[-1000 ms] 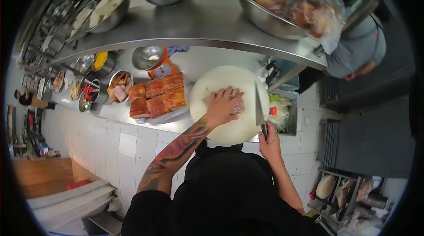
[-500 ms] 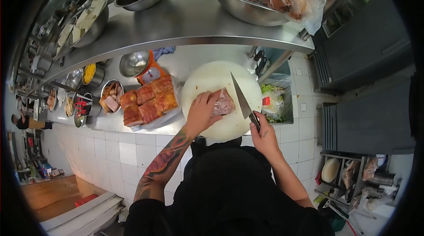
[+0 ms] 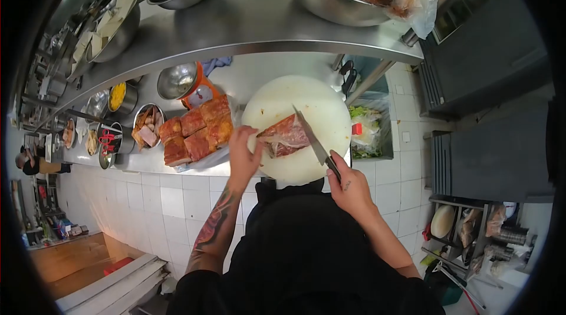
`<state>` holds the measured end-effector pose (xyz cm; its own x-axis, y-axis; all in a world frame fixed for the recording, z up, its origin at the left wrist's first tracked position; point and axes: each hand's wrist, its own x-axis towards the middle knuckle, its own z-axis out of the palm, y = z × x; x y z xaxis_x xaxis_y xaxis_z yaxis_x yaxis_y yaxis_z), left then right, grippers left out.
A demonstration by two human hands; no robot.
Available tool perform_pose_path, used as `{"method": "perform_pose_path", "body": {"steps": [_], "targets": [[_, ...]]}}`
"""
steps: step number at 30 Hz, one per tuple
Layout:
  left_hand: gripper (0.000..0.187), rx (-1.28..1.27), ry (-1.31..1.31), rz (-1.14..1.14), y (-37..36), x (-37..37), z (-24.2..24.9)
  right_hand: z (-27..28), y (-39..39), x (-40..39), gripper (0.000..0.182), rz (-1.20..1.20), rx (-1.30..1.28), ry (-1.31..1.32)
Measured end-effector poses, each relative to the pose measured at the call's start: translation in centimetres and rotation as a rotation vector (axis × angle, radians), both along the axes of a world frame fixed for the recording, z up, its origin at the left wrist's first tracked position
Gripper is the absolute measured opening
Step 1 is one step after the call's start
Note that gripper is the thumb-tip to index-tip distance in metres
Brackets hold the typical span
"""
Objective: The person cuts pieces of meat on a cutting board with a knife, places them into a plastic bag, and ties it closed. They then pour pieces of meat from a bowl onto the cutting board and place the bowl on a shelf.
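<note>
A slab of reddish raw-looking meat (image 3: 285,136) lies on the round white cutting board (image 3: 321,100). In my right hand (image 3: 352,190) is a chef's knife (image 3: 314,143), its fingers wrapped round the black handle. The blade slants up and left along the right side of the meat, its tip close to the far edge. At the left end of the meat, my left hand (image 3: 242,151) has its thumb and fingers apart, beside the board's left rim. Pieces of browned roast pork (image 3: 199,132) sit on clear plastic left of that hand.
A steel bowl (image 3: 177,81) rests on an orange scale (image 3: 200,96) behind the pork. Farther left are a bowl of meat pieces (image 3: 149,126) and red-handled scissors (image 3: 108,137). An overhead steel shelf (image 3: 247,26) spans the back. A bin of greens (image 3: 367,138) stands right of the board.
My left hand has come off the top of the meat and moved left. The meat now lies turned at a different angle, and the knife has shifted left to its right side.
</note>
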<state>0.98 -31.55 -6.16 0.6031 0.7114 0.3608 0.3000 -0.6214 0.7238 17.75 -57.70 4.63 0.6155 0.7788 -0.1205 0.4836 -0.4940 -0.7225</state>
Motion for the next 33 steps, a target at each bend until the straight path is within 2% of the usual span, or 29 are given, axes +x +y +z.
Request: {"method": "perform_pose_path", "body": {"steps": [3, 4, 5, 7, 8, 13, 18, 24, 25, 28, 32, 33], "targets": [[0.031, -0.072, -0.111, 0.067, 0.3, 0.3, 2.2, 2.1, 1.5, -0.6, 0.049, 0.098, -0.058, -0.038], [0.028, 0.088, -0.093, -0.057, 0.5, 0.4, 2.3, 2.3, 1.8, -0.9, 0.049, 0.123, -0.072, -0.036], [0.028, 0.084, -0.092, -0.055, 0.1, 0.6, 2.8, 2.4, 2.1, -1.2, 0.049, 0.149, -0.084, -0.032], [0.024, 0.152, 0.014, -0.350, -1.0, 1.4, 4.0, 1.7, 2.5, -1.9, 0.049, 0.167, -0.070, -0.075], [0.020, 0.115, 0.041, -0.379, -1.0, 1.4, 3.2, 1.2, 2.6, -2.2, 0.049, 0.177, -0.079, -0.119], [0.023, 0.089, 0.063, -0.412, -0.6, 2.1, 0.9, 3.2, 3.8, -3.1, 0.046, 0.209, -0.213, -0.192], [0.030, 0.120, 0.057, -0.460, -0.1, 2.8, -1.4, 7.3, 7.5, -1.6, 0.032, 0.309, -0.506, -0.213], [0.032, 0.090, 0.005, -0.427, -0.4, 2.9, -2.7, 3.8, 13.7, -0.6, 0.027, 0.294, -0.546, -0.206], [0.032, 0.088, 0.018, -0.422, -0.7, 2.9, -2.8, 4.3, 13.0, -0.9, 0.027, 0.286, -0.556, -0.202], [0.031, 0.072, 0.008, -0.410, -0.6, 3.2, -3.0, 7.9, 10.3, -1.4, 0.030, 0.275, -0.796, -0.086], [0.030, 0.065, 0.014, -0.415, -0.4, 3.0, -2.6, -2.0, 10.6, -2.1, 0.028, 0.185, -0.662, -0.161], [0.030, 0.072, 0.009, -0.419, 0.2, 3.1, -2.4, -2.6, 11.1, -2.0, 0.028, 0.178, -0.657, -0.166]]}}
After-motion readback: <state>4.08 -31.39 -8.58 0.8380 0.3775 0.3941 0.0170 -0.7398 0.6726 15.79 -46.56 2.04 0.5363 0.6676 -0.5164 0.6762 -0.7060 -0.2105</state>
